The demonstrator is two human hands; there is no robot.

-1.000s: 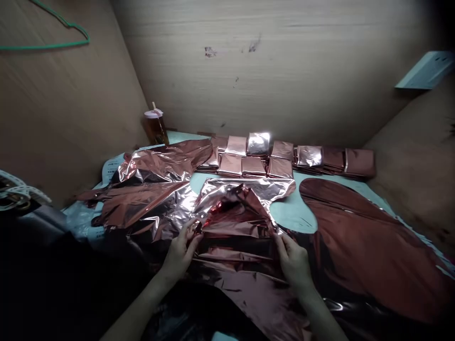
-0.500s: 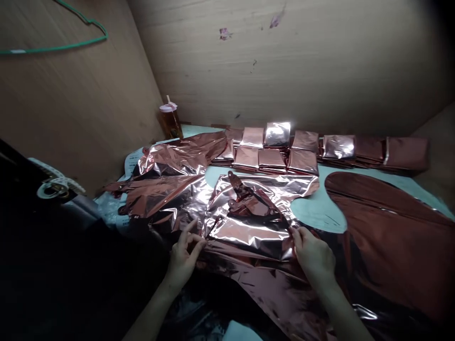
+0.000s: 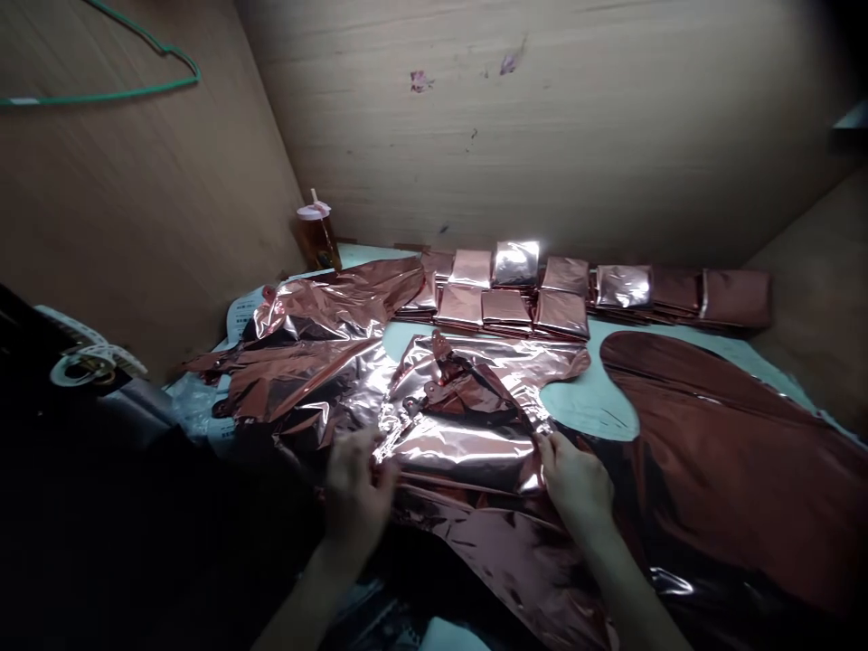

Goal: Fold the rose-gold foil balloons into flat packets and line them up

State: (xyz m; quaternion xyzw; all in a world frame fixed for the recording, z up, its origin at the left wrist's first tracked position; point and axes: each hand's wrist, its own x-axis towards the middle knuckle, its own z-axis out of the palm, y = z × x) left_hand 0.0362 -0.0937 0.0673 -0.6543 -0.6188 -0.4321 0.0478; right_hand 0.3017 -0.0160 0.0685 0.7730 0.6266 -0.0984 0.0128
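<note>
A flat, shiny rose-gold foil balloon (image 3: 467, 443) lies partly folded over in front of me, with its pointed tabs turned inward on top. My right hand (image 3: 580, 479) pinches its right edge between thumb and fingers. At its left edge is my left hand (image 3: 358, 493), blurred by motion; whether its fingers grip the foil does not show clearly. Left of the folded part, more crumpled foil (image 3: 291, 371) spreads out, and a wide rounded foil piece (image 3: 732, 452) lies flat on the right.
Stacks of folded foil squares (image 3: 502, 307) line the back of the pale green surface (image 3: 583, 407). A lidded cup with a straw (image 3: 317, 237) stands at the back left corner. White tape rolls (image 3: 85, 363) sit at far left; a green hanger (image 3: 136, 93) hangs above.
My left hand has shifted from a loose pinch with raised fingers to a more curled, blurred pose at the left edge. My right hand keeps its pinch. The whole view has shifted slightly.
</note>
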